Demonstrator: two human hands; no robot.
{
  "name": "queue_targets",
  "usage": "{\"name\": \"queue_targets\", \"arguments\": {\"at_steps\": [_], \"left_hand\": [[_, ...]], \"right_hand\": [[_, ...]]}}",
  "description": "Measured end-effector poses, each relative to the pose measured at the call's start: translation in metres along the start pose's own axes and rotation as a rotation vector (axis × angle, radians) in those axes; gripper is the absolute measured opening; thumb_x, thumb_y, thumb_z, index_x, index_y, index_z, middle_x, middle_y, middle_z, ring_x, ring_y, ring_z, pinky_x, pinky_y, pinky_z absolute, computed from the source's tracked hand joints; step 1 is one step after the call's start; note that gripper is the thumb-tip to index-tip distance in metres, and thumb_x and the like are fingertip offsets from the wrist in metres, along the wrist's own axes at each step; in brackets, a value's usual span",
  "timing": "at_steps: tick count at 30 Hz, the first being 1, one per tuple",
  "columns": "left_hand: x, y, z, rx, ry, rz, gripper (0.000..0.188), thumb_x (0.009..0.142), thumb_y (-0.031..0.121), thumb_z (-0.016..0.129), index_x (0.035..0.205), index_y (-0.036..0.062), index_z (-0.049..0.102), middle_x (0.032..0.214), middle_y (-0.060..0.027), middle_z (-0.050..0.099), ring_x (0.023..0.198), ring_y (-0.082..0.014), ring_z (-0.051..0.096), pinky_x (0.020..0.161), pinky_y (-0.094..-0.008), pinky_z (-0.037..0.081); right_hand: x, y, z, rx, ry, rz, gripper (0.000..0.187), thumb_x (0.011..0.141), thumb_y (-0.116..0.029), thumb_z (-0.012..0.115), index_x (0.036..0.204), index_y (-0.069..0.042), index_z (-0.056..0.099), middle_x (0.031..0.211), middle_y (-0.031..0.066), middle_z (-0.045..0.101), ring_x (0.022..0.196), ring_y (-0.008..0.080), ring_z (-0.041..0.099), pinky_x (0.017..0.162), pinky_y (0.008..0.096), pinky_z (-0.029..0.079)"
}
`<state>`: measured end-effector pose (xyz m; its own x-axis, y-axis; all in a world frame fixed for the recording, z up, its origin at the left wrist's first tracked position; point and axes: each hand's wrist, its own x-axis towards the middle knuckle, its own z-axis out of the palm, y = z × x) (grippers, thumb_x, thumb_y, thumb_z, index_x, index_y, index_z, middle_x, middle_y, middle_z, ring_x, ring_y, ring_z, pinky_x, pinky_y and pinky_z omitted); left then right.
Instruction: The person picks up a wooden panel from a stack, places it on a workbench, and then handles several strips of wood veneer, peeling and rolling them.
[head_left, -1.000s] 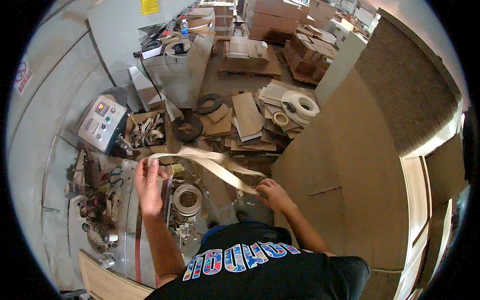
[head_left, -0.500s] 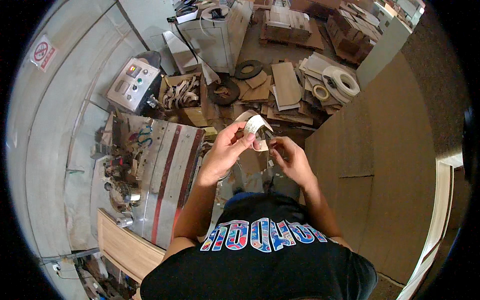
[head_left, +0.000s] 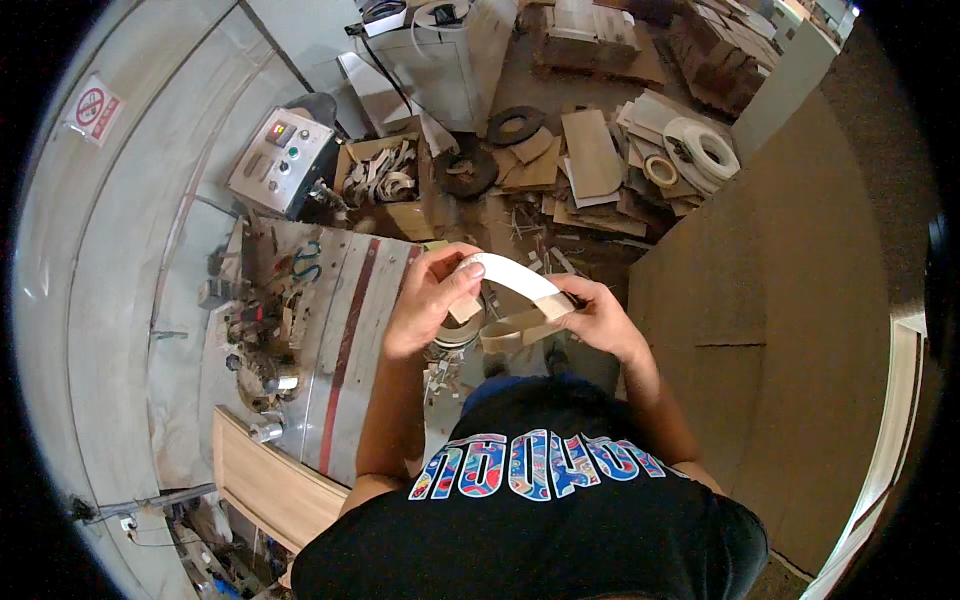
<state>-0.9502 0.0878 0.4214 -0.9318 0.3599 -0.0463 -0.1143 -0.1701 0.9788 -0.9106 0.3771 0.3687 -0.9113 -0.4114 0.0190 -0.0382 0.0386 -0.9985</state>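
A long, thin strip of edge banding [head_left: 512,276], pale on one face and wood-coloured on the other, arches between my hands in front of my body. My left hand [head_left: 425,305] pinches it on the left with thumb and fingers, and a short wood-coloured end sticks out below that grip. On the right, the thumb and fingers of my right hand [head_left: 605,320] are closed on the strip. Part of the strip hangs in a loop beneath my hands. Some fingertips of my right hand are hidden behind it.
To the left stands a machine table [head_left: 340,330] with red stripes, beside a control box [head_left: 283,160]. A carton of strip scraps [head_left: 380,180], black rings [head_left: 468,172], loose boards [head_left: 592,155] and white rolls [head_left: 712,150] lie ahead. Brown panels [head_left: 760,300] rise at my right.
My hands have moved apart and slightly lower. The strip, curled tightly between them before, is now stretched into a wide arch. My right hand now grips the strip more plainly.
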Motion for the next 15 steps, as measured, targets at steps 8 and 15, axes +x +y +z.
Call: {"name": "queue_targets", "arguments": {"at_steps": [8,15], "left_hand": [[-0.021,0.017,-0.034,-0.108,0.509,0.131,0.021,0.098,0.014,0.073,0.115,0.0013,0.072,0.090,-0.0010,0.068,0.076,-0.0070,0.059,0.070,-0.0244,0.050],[-0.040,0.017,-0.069,0.018,0.287,0.001,0.045,0.102,0.025,0.071,0.139,-0.0003,0.063,0.100,-0.0027,0.069,0.090,-0.0112,0.061,0.084,-0.0296,0.049]], "right_hand": [[0.007,0.060,-0.053,0.277,0.572,-0.033,0.056,0.116,-0.048,0.047,0.142,-0.001,0.063,0.110,0.0110,0.077,0.096,0.0161,0.071,0.088,0.0340,0.058],[-0.045,0.142,-0.108,-0.419,0.961,0.314,0.062,0.105,-0.026,0.068,0.159,-0.004,0.047,0.149,0.0173,0.058,0.135,0.0330,0.057,0.112,0.0440,0.048]]}}
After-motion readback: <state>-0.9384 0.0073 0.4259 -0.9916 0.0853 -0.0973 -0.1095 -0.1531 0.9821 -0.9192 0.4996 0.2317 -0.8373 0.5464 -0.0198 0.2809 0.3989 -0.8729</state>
